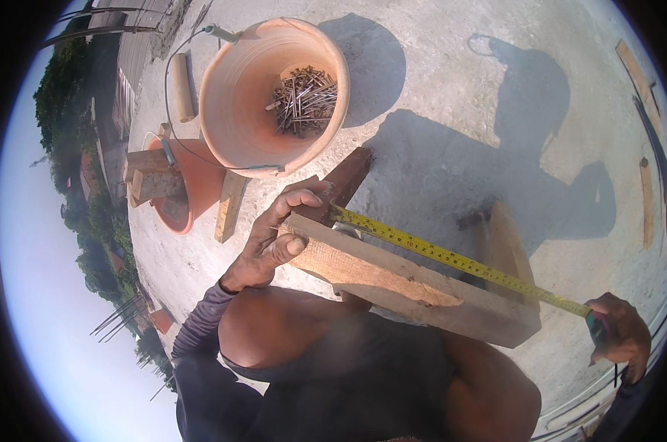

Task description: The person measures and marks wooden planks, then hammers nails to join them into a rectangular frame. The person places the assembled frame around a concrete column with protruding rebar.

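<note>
A thick, rough wooden beam lies across in front of my knees. My left hand is closed round its left end, thumb on the near face and fingers over the far side. Beside those fingers begins the yellow blade of a tape measure, drawn out to the right along the beam. My right hand grips the tape's case, out past the beam's right end. A dark reddish piece of wood runs away from under the blade's left end. Another timber piece meets the beam near its right end.
An orange bucket with several nails stands ahead. To its left, a second orange bucket lies tipped with wood blocks at its mouth. Loose timber rests nearby on the concrete floor. More boards lie far right.
</note>
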### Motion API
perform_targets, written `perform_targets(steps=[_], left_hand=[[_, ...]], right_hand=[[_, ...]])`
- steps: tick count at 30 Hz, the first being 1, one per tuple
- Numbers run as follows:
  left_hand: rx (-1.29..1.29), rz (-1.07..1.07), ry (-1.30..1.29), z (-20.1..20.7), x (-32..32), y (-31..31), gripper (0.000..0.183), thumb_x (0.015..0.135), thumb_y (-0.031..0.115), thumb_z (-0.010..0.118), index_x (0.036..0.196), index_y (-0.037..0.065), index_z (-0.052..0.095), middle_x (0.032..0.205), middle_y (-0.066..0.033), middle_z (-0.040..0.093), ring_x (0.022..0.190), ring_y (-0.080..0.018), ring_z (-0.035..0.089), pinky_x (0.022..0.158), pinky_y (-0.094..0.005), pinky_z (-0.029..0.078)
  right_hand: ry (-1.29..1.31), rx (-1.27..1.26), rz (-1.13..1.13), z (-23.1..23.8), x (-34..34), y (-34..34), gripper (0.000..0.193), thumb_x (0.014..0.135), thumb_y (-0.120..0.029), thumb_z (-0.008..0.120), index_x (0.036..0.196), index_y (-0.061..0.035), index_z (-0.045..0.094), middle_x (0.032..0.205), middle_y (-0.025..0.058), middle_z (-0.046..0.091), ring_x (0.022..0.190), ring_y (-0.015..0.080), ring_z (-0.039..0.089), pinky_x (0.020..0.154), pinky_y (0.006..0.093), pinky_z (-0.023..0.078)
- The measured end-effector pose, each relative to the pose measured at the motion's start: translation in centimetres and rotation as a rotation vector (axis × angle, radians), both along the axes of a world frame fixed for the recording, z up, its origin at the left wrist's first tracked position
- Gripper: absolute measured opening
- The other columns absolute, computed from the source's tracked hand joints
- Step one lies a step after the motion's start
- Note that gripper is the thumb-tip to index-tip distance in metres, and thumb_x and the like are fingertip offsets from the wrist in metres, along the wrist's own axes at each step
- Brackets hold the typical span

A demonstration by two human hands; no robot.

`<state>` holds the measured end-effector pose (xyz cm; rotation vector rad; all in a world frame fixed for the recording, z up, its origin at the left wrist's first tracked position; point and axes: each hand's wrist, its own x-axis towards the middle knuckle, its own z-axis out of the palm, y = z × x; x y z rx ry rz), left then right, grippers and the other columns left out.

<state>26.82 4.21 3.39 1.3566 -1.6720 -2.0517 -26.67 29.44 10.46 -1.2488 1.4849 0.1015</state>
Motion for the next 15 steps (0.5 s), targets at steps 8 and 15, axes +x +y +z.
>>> perform_targets(steps=[8, 15], left_hand=[[0.041, -0.036, 0.079, -0.2, 0.4, -0.3, 0.075, 0.096, 0.053, 0.069, 0.150, 0.007, 0.044, 0.159, -0.0178, 0.037, 0.142, -0.0267, 0.041, 0.118, -0.0432, 0.030], [-0.027, -0.007, 0.087, -0.3, -0.1, -0.1, 0.069, 0.096, 0.054, 0.069, 0.141, 0.008, 0.045, 0.159, -0.0183, 0.033, 0.134, -0.0238, 0.045, 0.116, -0.0427, 0.033]], right_hand=[[-0.049, 0.256, -0.074, 1.7, 0.7, -1.7, 0.070, 0.069, -0.006, 0.077, 0.136, -0.0036, 0.060, 0.115, 0.0088, 0.063, 0.094, 0.0215, 0.058, 0.082, 0.0335, 0.050], [0.088, 0.262, 0.012, 0.1, 0.2, -1.2, 0.081, 0.051, -0.005, 0.085, 0.129, -0.0052, 0.063, 0.107, 0.0101, 0.064, 0.091, 0.0268, 0.062, 0.081, 0.0376, 0.053]])
